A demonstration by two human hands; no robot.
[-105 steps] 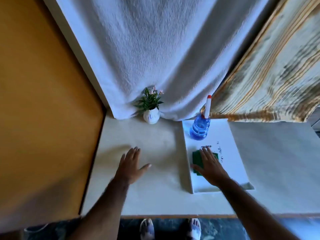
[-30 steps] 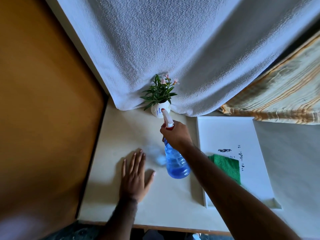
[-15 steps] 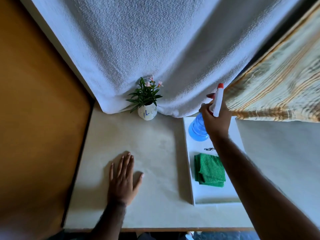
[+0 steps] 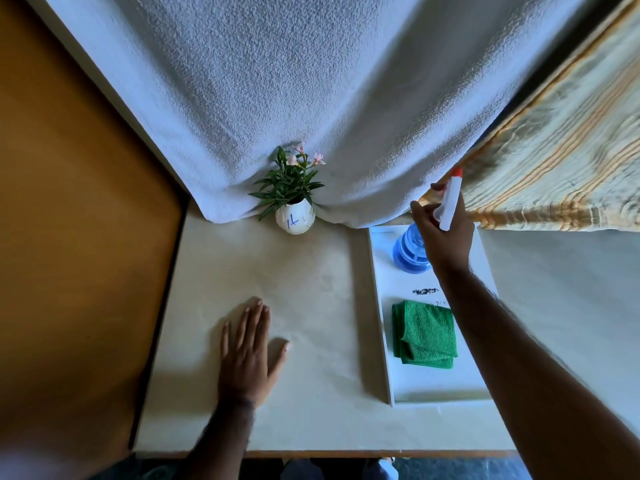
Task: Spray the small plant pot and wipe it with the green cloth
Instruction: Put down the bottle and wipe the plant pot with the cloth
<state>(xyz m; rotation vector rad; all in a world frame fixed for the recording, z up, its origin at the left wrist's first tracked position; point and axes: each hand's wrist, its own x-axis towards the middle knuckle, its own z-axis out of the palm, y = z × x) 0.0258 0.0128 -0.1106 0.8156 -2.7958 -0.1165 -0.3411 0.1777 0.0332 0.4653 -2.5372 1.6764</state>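
Note:
A small white plant pot [image 4: 295, 219] with green leaves and pink flowers stands at the back of the table against a hanging white towel. My right hand [image 4: 444, 233] is closed around the neck of a blue spray bottle [image 4: 408, 251] with a white and red nozzle, standing at the far end of a white tray [image 4: 381, 306]. A folded green cloth [image 4: 425, 334] lies on the tray, nearer to me. My left hand [image 4: 250, 355] rests flat on the table, fingers spread, holding nothing.
The cream table [image 4: 311, 289] ends at a wooden front edge near me. An orange-brown panel [image 4: 76, 237] borders it on the left. A white towel [image 4: 311, 98] hangs behind, and a striped yellow fabric [image 4: 561, 150] hangs at the right.
One second ago my right hand held the bottle near the pot. It has since carried the bottle right, to the far end of the tray. My left hand stayed flat.

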